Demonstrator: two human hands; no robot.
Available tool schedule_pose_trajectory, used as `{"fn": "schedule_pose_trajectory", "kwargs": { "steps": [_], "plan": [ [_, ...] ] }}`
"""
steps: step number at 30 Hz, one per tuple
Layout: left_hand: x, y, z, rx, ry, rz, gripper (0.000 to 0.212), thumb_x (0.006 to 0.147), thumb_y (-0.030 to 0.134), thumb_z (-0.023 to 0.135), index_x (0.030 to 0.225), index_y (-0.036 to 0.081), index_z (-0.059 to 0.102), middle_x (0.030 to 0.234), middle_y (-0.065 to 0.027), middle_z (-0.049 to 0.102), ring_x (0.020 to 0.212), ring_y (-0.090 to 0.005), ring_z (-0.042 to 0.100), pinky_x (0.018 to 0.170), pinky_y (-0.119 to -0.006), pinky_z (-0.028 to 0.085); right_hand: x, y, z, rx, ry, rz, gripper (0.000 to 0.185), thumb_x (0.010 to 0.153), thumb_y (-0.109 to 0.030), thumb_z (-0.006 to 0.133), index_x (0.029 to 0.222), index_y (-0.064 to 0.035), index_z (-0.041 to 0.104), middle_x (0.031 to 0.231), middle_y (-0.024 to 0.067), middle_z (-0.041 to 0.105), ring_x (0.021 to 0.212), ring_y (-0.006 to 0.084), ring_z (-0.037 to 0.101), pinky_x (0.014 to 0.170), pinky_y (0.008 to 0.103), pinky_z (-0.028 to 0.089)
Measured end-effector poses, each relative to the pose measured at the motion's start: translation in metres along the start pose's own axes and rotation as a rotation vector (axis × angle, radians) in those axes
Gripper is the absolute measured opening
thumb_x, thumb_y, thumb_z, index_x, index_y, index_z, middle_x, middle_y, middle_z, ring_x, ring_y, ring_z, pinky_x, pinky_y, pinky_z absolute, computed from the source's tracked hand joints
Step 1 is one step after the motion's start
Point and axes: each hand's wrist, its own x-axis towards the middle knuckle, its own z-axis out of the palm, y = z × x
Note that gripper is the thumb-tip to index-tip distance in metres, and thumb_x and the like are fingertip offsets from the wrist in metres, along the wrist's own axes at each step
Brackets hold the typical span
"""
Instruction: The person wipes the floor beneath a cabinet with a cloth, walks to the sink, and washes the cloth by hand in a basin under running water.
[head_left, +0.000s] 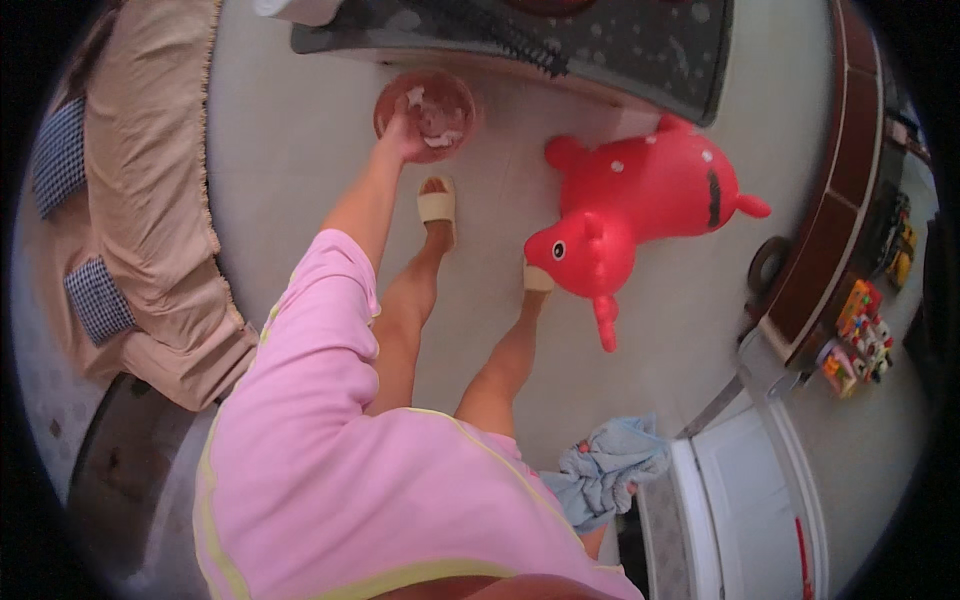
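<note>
My left hand (405, 135) grips the near left rim of a round reddish plastic bin (466, 112), seen from above, with crumpled white paper or tissue (442, 139) inside. The bin is beyond my left slipper (436, 206), close to the dark table's edge. At the lower right, my right hand (583, 447) is closed on a crumpled light blue cloth (619, 465), which covers most of the hand; only bits of the fingers show.
A red inflatable animal toy (652, 187) lies right of centre, against my right slipper (538, 277). A dark table (645, 67) stands ahead. A sofa with a tan cover (150, 187) lines the left. At the right are a brown cabinet (825, 225), small toys (862, 330) and a white appliance or cabinet (750, 487).
</note>
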Motion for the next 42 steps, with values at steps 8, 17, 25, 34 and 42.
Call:
{"fn": "schedule_pose_trajectory", "kwargs": {
  "steps": [8,17,25,34,42],
  "plan": [
    [0.049,-0.008,-0.059,0.003,-0.134,-0.123,0.061,0.083,0.052,0.039,0.130,0.016,0.027,0.131,-0.0075,0.031,0.115,-0.0292,0.036,0.091,-0.047,0.035,0.044,0.062,0.068,-0.199,0.016,0.201,0.042,0.071,-0.005,0.059,0.112,-0.0024,0.048,0.098,0.0094,0.056,0.089,0.0209,0.055,0.077,0.0340,0.045],
    [-0.028,0.009,0.008,-0.039,-0.269,-0.031,0.082,0.064,0.066,0.054,0.125,0.014,0.036,0.128,-0.0083,0.034,0.117,-0.0295,0.032,0.095,-0.050,0.028,0.255,0.219,0.266,-0.928,-0.611,0.136,0.035,0.064,-0.008,0.060,0.098,-0.0005,0.054,0.085,0.0046,0.058,0.073,0.0127,0.053,0.066,0.0268,0.044],
    [-0.021,0.025,-0.002,0.101,-0.288,0.048,0.102,0.059,0.082,0.031,0.134,0.014,0.016,0.135,-0.0105,0.025,0.122,-0.0323,0.024,0.098,-0.053,0.017,0.352,0.289,0.304,-1.278,-0.292,0.003,0.026,0.065,-0.008,0.058,0.088,0.0025,0.058,0.078,0.0118,0.062,0.068,0.0209,0.060,0.059,0.0299,0.046],
    [-0.038,0.017,0.007,0.000,-0.303,0.020,0.082,0.072,0.072,0.024,0.131,0.015,0.030,0.136,-0.0032,0.025,0.124,-0.0300,0.021,0.100,-0.050,0.016,0.376,0.310,0.306,-1.383,-0.163,-0.161,0.041,0.061,-0.008,0.064,0.099,0.0056,0.054,0.091,0.0156,0.060,0.083,0.0201,0.058,0.065,0.0316,0.047],
    [-0.080,0.014,0.038,0.073,-0.184,-0.081,0.084,0.073,0.073,0.021,0.135,0.016,0.018,0.138,-0.0085,0.018,0.127,-0.0261,0.016,0.103,-0.046,0.011,0.339,0.290,0.296,-1.320,-0.247,-0.092,0.031,0.068,-0.011,0.060,0.094,0.0040,0.056,0.083,0.0094,0.060,0.073,0.0189,0.058,0.064,0.0309,0.047]
  ]
}}
